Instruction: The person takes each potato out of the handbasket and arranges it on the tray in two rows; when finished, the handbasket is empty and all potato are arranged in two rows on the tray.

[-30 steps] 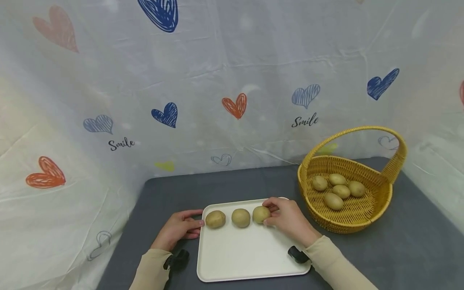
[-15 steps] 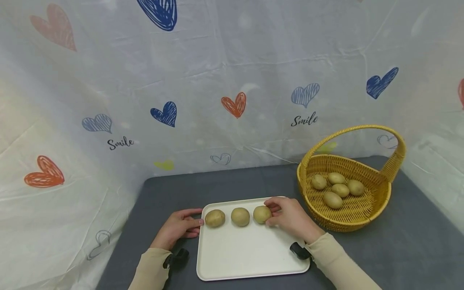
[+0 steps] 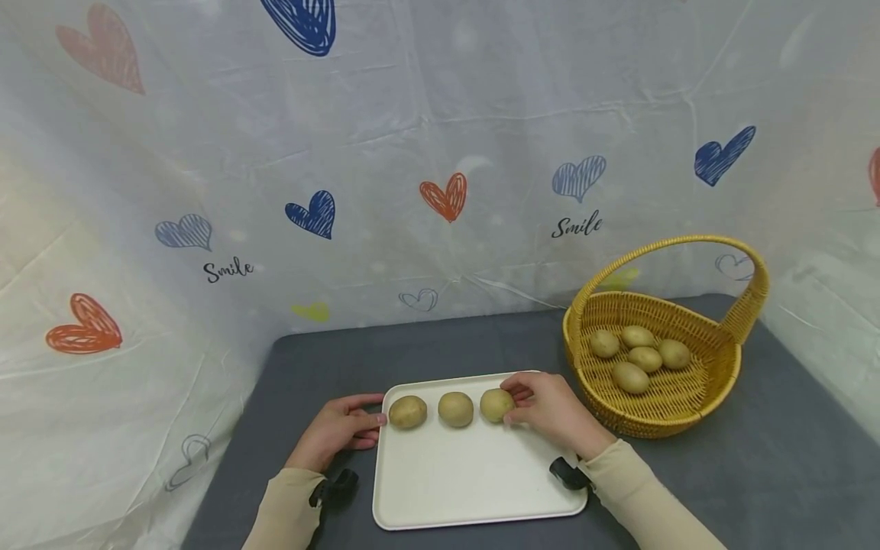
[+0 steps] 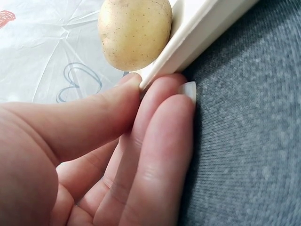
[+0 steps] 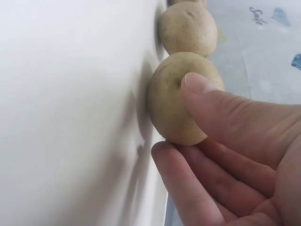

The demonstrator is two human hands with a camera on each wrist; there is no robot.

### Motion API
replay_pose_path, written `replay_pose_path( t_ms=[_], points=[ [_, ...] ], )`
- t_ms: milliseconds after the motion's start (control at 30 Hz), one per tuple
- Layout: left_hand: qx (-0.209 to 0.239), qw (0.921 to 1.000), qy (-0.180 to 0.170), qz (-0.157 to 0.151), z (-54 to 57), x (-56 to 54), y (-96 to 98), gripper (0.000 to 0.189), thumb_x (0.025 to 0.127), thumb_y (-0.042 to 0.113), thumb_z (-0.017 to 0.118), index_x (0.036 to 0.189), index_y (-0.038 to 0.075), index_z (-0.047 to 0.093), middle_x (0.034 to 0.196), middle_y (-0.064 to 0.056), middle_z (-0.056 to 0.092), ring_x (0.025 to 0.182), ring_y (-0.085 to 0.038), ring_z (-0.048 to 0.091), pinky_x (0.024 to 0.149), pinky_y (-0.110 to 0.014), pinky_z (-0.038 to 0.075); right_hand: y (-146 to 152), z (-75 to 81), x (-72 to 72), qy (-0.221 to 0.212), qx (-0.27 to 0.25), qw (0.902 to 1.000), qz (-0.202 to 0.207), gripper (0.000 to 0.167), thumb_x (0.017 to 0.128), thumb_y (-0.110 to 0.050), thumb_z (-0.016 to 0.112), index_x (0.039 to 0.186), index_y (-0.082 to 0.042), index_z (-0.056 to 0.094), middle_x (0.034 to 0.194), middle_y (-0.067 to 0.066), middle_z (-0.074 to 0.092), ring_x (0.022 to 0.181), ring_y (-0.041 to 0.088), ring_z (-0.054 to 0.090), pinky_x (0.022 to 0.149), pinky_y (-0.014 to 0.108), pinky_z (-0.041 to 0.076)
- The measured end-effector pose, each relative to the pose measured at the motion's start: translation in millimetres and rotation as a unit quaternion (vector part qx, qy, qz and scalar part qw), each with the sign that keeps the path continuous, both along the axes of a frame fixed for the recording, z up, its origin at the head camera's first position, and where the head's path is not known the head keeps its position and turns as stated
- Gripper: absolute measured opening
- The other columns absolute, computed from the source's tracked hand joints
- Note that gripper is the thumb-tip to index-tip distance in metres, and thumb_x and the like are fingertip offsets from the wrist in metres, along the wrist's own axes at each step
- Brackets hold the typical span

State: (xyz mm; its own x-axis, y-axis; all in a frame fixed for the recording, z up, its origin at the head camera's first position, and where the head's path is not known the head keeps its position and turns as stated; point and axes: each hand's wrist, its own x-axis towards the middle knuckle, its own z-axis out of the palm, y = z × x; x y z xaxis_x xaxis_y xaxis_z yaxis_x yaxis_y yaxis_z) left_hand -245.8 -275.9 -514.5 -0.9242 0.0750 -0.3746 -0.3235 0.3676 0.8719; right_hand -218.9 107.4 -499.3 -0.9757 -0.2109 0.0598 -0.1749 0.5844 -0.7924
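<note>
Three potatoes lie in a row along the far side of a white rectangular tray [image 3: 474, 481]: a left potato [image 3: 408, 412], a middle potato [image 3: 455, 409] and a right potato [image 3: 496, 406]. My left hand [image 3: 337, 431] pinches the tray's left rim, thumb on top and fingers against its outer side, as the left wrist view shows. With thumb and fingers, my right hand [image 3: 550, 405] holds the right potato at its right side. In the right wrist view the thumb presses on that potato [image 5: 164, 103], which sits on or very close to the tray surface.
A yellow wicker basket [image 3: 656, 424] with a tall handle stands right of the tray, near my right hand. Several potatoes [image 3: 645, 359] lie inside it. Dark grey cloth [image 3: 412, 344] covers the table, and a heart-printed curtain [image 3: 371, 137] hangs behind and at the sides.
The right potato and my right hand have shifted slightly to the right, widening the gap to the middle potato. My left hand keeps its place on the tray rim.
</note>
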Motion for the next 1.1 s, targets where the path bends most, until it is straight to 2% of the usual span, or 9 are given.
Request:
replay_pose_path(
  t_ms=[200,667,1100],
  points=[
    [-0.003,1.0,-0.001,0.004,0.7,0.4,-0.6,0.06,0.091,0.021,0.09,0.146,0.01,0.068,0.095,-0.01,0.078,0.076,-0.018,0.077,0.072,-0.035,0.068,-1.1,-0.1,-1.0,-0.001,0.002,0.9999,-0.013,0.041,0.083,-0.009,0.093,0.121,-0.006,0.079,0.112,0.006,0.08,0.101,0.017,0.077,0.091,0.039,0.065],
    [0.006,0.9999,-0.002,-0.01,0.9,0.0,-1.9,0.065,0.091,0.023,0.091,0.148,0.008,0.066,0.095,-0.01,0.078,0.077,-0.017,0.078,0.072,-0.033,0.068,0.5,1.0,0.8,-0.011,-0.009,0.9999,-0.004,0.05,0.082,-0.009,0.094,0.129,-0.002,0.076,0.118,0.009,0.079,0.104,0.021,0.078,0.093,0.041,0.066],
    [0.005,0.9999,-0.008,-0.004,-2.3,-3.1,-1.4,0.064,0.088,0.025,0.092,0.146,0.011,0.068,0.097,-0.01,0.08,0.079,-0.018,0.079,0.074,-0.033,0.068,1.9,5.1,2.0,0.001,0.008,1.0,-0.001,0.051,0.085,-0.013,0.094,0.131,-0.001,0.075,0.123,0.011,0.079,0.11,0.027,0.078,0.096,0.043,0.065]
  ],
)
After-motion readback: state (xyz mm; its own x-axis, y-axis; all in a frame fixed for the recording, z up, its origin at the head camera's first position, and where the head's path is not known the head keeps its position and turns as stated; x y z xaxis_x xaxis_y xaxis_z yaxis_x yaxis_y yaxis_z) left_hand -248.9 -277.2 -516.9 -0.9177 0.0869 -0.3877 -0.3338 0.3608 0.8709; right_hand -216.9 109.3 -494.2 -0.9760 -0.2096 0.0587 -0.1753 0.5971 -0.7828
